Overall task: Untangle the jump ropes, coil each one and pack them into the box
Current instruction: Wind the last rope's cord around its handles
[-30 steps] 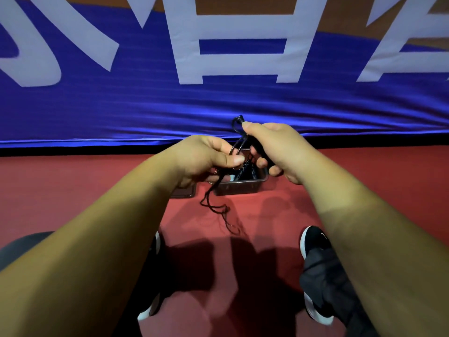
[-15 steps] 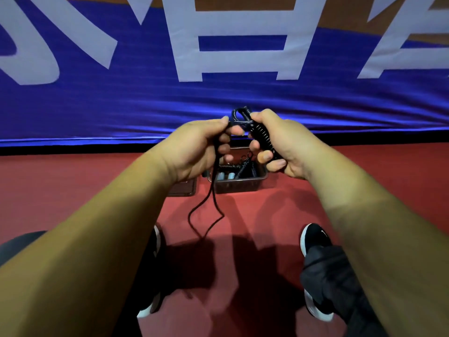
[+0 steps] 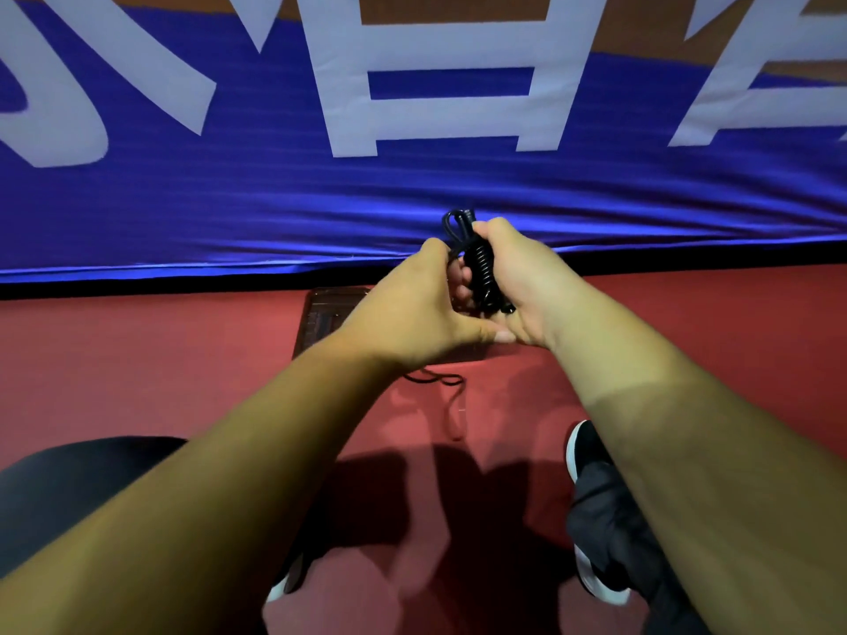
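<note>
A: how far along is this?
B: mid-coil imo. the right hand (image 3: 518, 277) clamps the black spiral-wound jump rope (image 3: 481, 268), the left hand (image 3: 412, 313) pinches its strand, and the tail lies on the red floor (image 3: 137, 359). The dark box (image 3: 458, 356) sits just beyond the hands, and this rope isn't packed yet.

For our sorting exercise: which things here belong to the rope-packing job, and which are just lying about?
Job: coiled black jump rope, held by right hand and left hand; its loose tail; dark box or lid, partly hidden.
Just there: blue banner; red floor; black shoe.
</note>
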The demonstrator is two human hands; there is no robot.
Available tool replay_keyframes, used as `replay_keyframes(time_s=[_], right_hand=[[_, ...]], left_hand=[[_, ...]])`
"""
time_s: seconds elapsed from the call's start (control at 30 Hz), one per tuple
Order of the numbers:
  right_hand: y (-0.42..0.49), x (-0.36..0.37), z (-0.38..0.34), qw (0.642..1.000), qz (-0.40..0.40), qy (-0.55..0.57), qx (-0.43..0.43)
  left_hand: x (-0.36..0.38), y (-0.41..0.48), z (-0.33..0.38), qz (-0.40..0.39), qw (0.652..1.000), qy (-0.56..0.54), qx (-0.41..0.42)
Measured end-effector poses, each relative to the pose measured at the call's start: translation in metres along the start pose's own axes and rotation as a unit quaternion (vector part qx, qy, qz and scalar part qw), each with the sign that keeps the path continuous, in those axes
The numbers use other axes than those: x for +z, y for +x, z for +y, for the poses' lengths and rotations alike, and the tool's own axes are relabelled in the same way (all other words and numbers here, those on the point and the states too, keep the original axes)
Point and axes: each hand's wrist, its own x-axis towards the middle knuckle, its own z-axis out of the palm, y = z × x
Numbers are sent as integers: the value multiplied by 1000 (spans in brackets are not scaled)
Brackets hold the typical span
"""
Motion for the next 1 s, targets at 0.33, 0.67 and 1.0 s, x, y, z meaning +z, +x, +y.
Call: replay_keyframes(time_s=[0.33,0.67,1.0], right_hand=[[2,12,6,1000,21,19,2],[-3,21,3,999,0,43,8],[-18,2,-8,992,-73,-84,-60]], left_hand=[[4,1,-5,42,997,58,-15],[3,6,-14,42,999,14,2],[-45,9,-31,-242,904,-352,-12]])
